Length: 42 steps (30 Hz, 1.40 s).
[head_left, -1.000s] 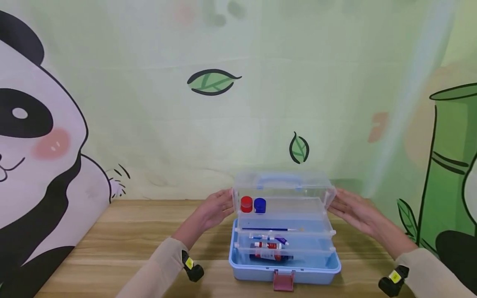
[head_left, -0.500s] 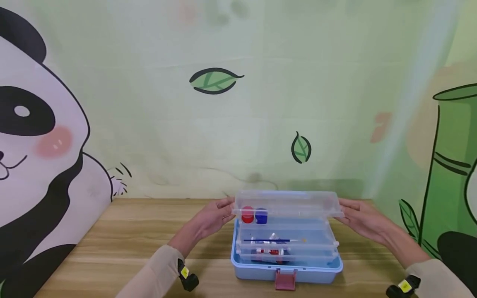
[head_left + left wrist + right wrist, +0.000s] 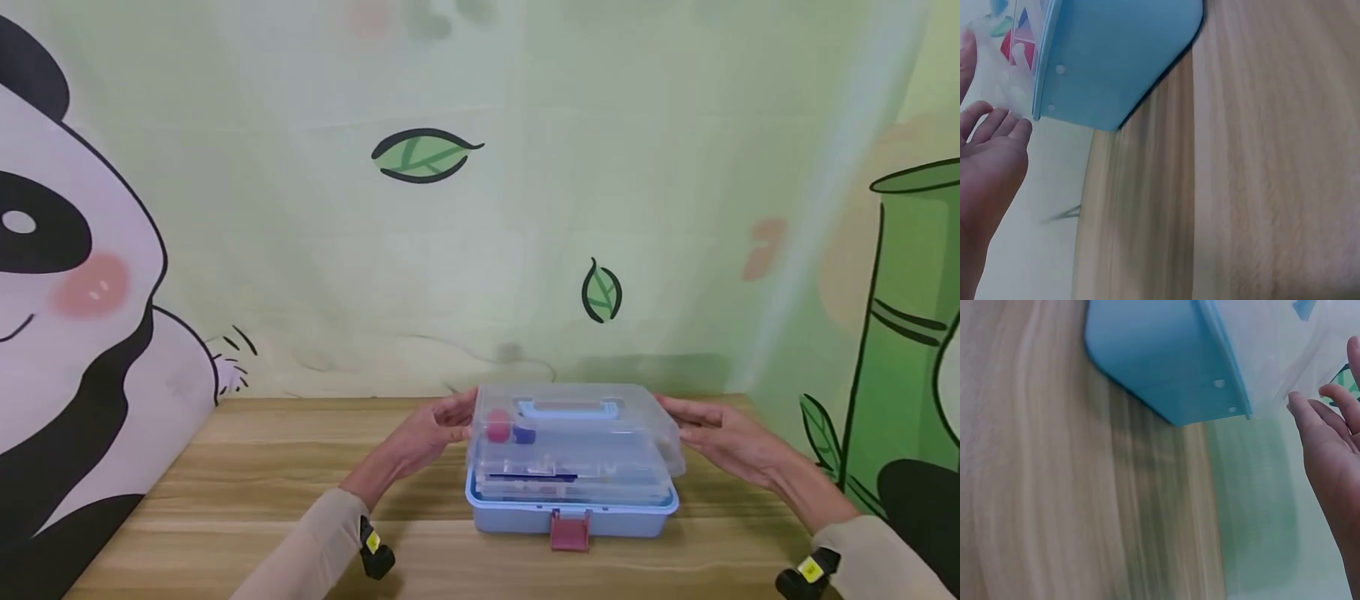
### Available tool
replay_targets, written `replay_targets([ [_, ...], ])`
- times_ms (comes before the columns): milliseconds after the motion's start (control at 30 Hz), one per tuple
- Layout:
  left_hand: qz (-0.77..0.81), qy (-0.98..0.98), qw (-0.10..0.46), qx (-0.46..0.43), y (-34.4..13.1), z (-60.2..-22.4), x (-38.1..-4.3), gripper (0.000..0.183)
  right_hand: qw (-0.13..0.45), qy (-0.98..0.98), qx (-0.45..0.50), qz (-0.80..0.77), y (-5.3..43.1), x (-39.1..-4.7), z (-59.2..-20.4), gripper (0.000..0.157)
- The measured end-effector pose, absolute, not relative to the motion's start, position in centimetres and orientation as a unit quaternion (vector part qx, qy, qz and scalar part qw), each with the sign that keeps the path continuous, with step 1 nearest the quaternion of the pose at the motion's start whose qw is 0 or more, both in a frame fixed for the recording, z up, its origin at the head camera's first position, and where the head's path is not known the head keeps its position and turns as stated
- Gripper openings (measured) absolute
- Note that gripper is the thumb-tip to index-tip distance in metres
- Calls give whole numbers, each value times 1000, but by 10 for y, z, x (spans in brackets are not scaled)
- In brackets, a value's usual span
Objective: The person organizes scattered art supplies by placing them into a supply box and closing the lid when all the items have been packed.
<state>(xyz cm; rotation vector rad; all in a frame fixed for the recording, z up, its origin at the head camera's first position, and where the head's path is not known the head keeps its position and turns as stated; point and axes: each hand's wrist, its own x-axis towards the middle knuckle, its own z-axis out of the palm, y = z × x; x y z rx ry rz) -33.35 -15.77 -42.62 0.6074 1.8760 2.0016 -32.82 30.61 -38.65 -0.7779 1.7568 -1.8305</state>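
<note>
A plastic storage box with a light blue base stands on the table. Its clear lid, with a blue carrying handle, lies over the trays; whether its edge is fully seated on the base I cannot tell. The pink latch hangs down at the front. Through the lid show a red-capped jar, a blue-capped jar and a dark blue paintbrush. At the lid's left side is my left hand, fingers loosely bent against it. My right hand has its fingers extended at the lid's right side.
The box rests on a wood-grain table. Behind the table hangs a green backdrop printed with a panda, leaves and bamboo.
The lid has swung forward and down from raised to lying over the trays, with both hands following its sides. The trays have folded down and back into the base.
</note>
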Motion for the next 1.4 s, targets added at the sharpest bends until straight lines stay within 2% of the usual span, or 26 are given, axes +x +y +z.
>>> replay_targets([
  [367,673,690,153,218,-156,-425,-333,88,240,635,-295,-672,308,-319,-403,58],
  [500,664,699,150,219,-157,-425,-331,87,236,641,-271,-679,307,-316,-405,56],
  [733,636,731,127,213,-164,-423,-323,78,186,707,-172,-660,299,-311,-409,50],
  [900,633,744,108,184,-174,-418,-315,67,217,688,-106,-684,292,-306,-414,60],
  [967,626,753,101,177,-177,-415,-311,65,233,670,-86,-700,290,-304,-416,56],
  [1133,623,756,94,176,-180,-406,-298,62,253,657,-79,-705,286,-302,-420,26],
  [1267,619,760,85,179,-176,-399,-289,55,261,658,-78,-703,285,-303,-424,26],
  [1400,589,778,45,214,-165,-390,-277,47,266,662,-67,-697,284,-304,-426,33],
])
